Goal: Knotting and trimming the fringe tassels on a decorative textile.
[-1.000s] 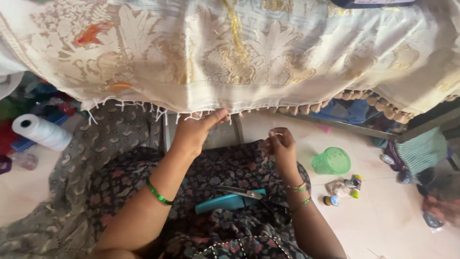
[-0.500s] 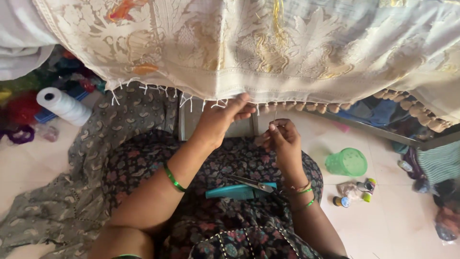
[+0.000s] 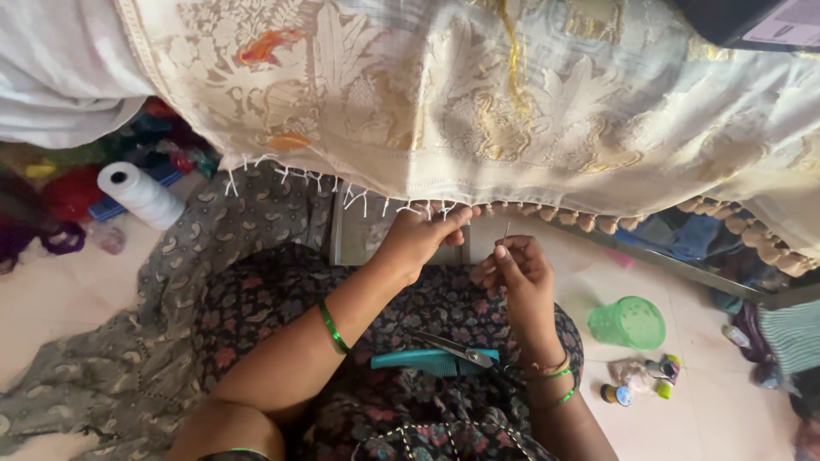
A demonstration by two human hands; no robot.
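Fringe (image 3: pixel 427 207) in left hand (image 3: pixel 418 239) grip, apparently.

Both hands raised fwd: left (image 3: pixel 416 242) gripping, right (image 3: pixel 517 269) fingertips pinched.

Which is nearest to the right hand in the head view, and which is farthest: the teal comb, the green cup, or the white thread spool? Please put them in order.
Measured from the right hand:
1. Teal comb, just below the hand, on the lap.
2. Green cup, on the floor to the right of the hand.
3. White thread spool, far off on the left, on the floor.
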